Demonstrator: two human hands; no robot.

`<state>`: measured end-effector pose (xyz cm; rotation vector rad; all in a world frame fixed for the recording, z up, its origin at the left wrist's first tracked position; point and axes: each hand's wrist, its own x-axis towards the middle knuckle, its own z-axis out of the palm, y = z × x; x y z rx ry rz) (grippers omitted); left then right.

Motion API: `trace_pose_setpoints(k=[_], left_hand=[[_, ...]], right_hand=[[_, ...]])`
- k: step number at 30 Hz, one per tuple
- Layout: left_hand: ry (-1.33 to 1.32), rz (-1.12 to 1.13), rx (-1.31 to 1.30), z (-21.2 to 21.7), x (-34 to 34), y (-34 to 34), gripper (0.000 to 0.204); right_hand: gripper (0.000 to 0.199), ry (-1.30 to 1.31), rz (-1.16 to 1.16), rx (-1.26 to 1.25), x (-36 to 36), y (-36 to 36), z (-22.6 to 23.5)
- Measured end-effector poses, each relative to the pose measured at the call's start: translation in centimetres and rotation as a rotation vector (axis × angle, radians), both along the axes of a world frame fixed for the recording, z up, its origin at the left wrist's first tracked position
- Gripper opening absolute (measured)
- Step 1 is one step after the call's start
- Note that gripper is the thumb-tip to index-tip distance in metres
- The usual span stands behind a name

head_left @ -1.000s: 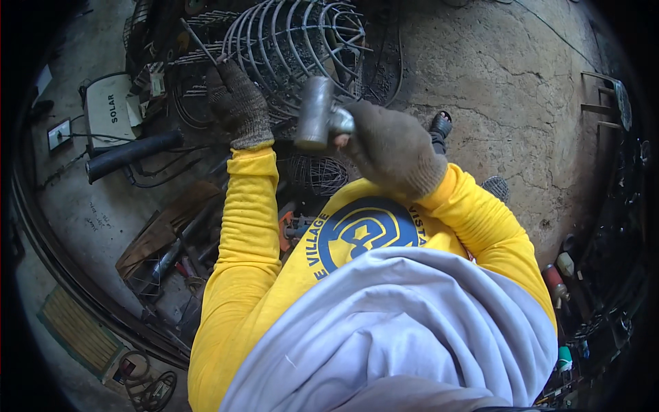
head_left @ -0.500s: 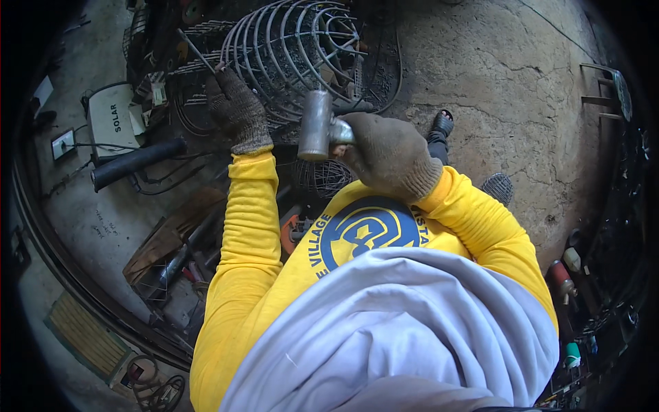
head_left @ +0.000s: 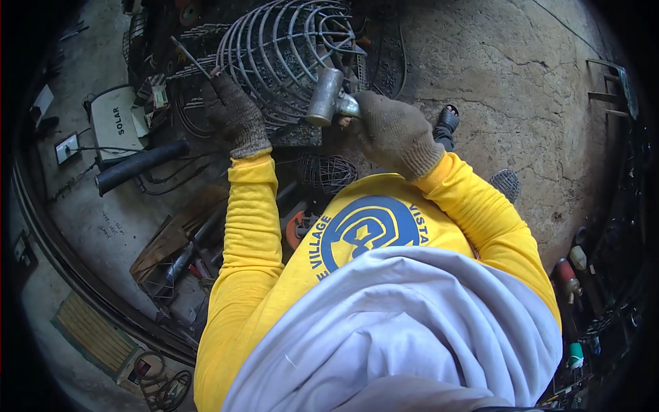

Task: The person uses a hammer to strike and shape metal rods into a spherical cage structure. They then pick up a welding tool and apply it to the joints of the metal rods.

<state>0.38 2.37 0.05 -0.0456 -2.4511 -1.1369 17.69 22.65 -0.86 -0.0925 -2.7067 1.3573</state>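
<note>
In grip: a thin rod (head_left: 191,57) and hammer (head_left: 325,96) at a ribbed metal frame (head_left: 281,42)

My gloved left hand (head_left: 237,118) clenches the thin rod by the frame's left edge; my right hand (head_left: 398,134) grasps the hammer, its head before the frame's near side, contact unclear to me. Curved bars already span the frame, crossed by others, so I judge it largely assembled; what remains, I cannot tell. A wire bundle (head_left: 328,173) shows nearer.
</note>
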Motion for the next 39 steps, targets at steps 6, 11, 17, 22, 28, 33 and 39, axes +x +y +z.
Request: trace_pose_setpoints(k=[6, 11, 17, 22, 28, 33, 39], left_hand=[[0.036, -0.048, 0.072, -1.8, -1.3, -1.3, 0.041], [-0.030, 0.029, -0.066, 1.3, 0.7, 1.1, 0.042], [0.019, -0.005, -0.029, 0.5, 0.4, 0.3, 0.043], [-0.066, 0.051, 0.038, 1.0, 0.5, 0.9, 0.044], [0.028, -0.018, -0.147, 2.6, 1.2, 2.3, 0.045], [0.067, -0.001, -0.093, 0.7, 0.1, 0.7, 0.044], [-0.062, 0.027, -0.012, 0.0, -0.3, 0.0, 0.045]], right_hand=[[0.046, 0.070, 0.203, -0.128, 1.5, -0.5, 4.4], [0.038, 0.066, 0.109, -0.123, 0.7, 0.4, 2.5], [0.037, 0.020, 0.144, -0.141, 1.5, -0.5, 3.3], [0.040, 0.256, 0.242, -0.133, 2.5, -1.0, 5.4], [0.030, 0.093, -0.014, -0.102, 1.3, -0.1, 1.2], [0.045, 0.050, 0.185, -0.121, 2.5, -1.1, 5.9], [0.035, -0.065, -0.081, 0.025, 0.7, 0.1, -1.0]])
